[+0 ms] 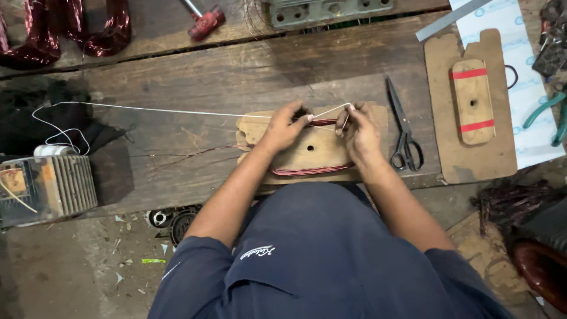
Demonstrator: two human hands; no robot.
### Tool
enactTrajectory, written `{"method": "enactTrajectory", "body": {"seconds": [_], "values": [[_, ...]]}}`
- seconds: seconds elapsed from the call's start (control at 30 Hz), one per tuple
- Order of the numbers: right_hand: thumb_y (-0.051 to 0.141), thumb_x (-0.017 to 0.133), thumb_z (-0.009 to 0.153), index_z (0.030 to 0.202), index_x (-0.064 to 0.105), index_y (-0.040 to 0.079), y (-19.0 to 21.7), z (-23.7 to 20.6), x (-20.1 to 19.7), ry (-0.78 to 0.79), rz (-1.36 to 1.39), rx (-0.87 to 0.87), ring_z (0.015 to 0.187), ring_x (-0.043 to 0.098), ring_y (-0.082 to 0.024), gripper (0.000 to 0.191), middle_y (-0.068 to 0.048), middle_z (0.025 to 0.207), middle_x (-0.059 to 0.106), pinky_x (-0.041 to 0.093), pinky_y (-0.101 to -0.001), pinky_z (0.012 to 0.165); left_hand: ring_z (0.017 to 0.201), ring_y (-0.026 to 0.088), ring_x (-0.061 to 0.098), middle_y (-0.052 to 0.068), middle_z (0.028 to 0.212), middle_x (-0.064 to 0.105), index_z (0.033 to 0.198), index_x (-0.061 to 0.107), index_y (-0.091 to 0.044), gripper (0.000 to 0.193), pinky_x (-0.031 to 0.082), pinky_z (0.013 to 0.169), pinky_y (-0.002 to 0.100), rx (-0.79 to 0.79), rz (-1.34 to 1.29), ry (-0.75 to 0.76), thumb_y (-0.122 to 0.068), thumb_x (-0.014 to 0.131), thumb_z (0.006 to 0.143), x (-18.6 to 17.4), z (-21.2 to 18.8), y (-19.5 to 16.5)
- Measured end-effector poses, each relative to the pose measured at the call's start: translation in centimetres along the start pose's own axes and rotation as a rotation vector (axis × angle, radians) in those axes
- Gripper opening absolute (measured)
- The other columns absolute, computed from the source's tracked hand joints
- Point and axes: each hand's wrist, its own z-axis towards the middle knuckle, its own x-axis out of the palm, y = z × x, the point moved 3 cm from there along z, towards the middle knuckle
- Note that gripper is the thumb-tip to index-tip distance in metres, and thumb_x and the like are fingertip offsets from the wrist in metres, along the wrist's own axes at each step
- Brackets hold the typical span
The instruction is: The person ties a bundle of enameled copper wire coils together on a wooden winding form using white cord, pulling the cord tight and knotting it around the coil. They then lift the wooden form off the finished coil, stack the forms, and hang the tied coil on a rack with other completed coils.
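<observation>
left hand [286, 125] pinches the white string [177, 110] shut against the red copper coil [313, 170]; right hand [358, 131] grips the string's looped end, fingers closed; coil sits on a wooden former [316, 150] at the workbench's [236, 71] near edge; fingertips partly hidden; both forearms angle inward; scissors [403, 127] just right.

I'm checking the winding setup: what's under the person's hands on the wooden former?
Under the left hand and right hand lies a red copper coil around a wooden former; both pinch white string. Their grip covers the tying point.
</observation>
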Motion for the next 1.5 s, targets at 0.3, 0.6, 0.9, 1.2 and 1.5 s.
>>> {"method": "enactTrajectory", "body": {"seconds": [0.3, 0.6, 0.9, 1.2, 1.5], "values": [[0.012, 0.056, 0.101, 0.112, 0.058, 0.005, 0.7, 2.7, 0.7, -0.101, -0.103, -0.004, 0.063, 0.06, -0.019, 0.013, -0.009, 0.076, 0.061, 0.05, -0.0331, 0.053, 0.095, 0.021, 0.065, 0.007, 0.104, 0.063, 0.099, 0.071, -0.004, 0.016, 0.053, 0.084, 0.034, 0.083, -0.021, 0.003, -0.015, 0.077, 0.089, -0.5, 0.1, -0.4], [0.008, 0.054, 0.101, 0.125, 0.053, 0.002, 1.0, 2.4, 1.6, -0.006, -0.004, -0.102, 0.061, 0.058, -0.022, 0.025, -0.012, 0.078, 0.062, 0.05, -0.0341, 0.062, 0.106, 0.021, 0.064, 0.008, 0.117, 0.055, 0.101, 0.071, -0.006, 0.015, 0.059, 0.088, 0.033, 0.037, -0.073, 0.026, -0.012, 0.078, 0.088, 0.0, 0.1, 0.3], [0.005, 0.054, 0.099, 0.123, 0.053, 0.003, 1.2, 2.4, 1.5, -0.011, -0.081, -0.058, 0.065, 0.058, -0.016, 0.024, -0.016, 0.094, 0.071, 0.046, -0.0291, 0.058, 0.125, 0.031, 0.057, 0.016, 0.133, 0.051, 0.097, 0.076, -0.008, 0.013, 0.052, 0.103, 0.041, 0.198, 0.111, -0.084, -0.007, 0.076, 0.084, 0.1, -0.6, -1.3], [0.002, 0.056, 0.096, 0.153, 0.042, -0.003, -0.7, 3.3, 0.8, 0.071, -0.258, 0.036, 0.081, 0.071, -0.015, 0.059, -0.017, 0.155, 0.051, 0.042, -0.0209, 0.048, 0.129, 0.034, 0.055, 0.014, 0.137, 0.051, 0.098, 0.077, -0.008, 0.016, 0.05, 0.105, 0.044, 0.267, 0.245, -0.139, -0.011, 0.083, 0.083, 0.4, -1.0, -2.5], [0.003, 0.055, 0.097, 0.159, 0.033, 0.001, 0.7, 3.7, 3.1, 0.064, -0.228, -0.026, 0.087, 0.072, -0.016, 0.066, -0.013, 0.167, 0.036, 0.042, -0.021, 0.049, 0.105, 0.028, 0.07, 0.014, 0.121, 0.062, 0.1, 0.073, -0.006, 0.015, 0.059, 0.088, 0.038, 0.165, 0.115, -0.111, -0.012, 0.074, 0.087, 0.6, -0.8, -2.1]]}}
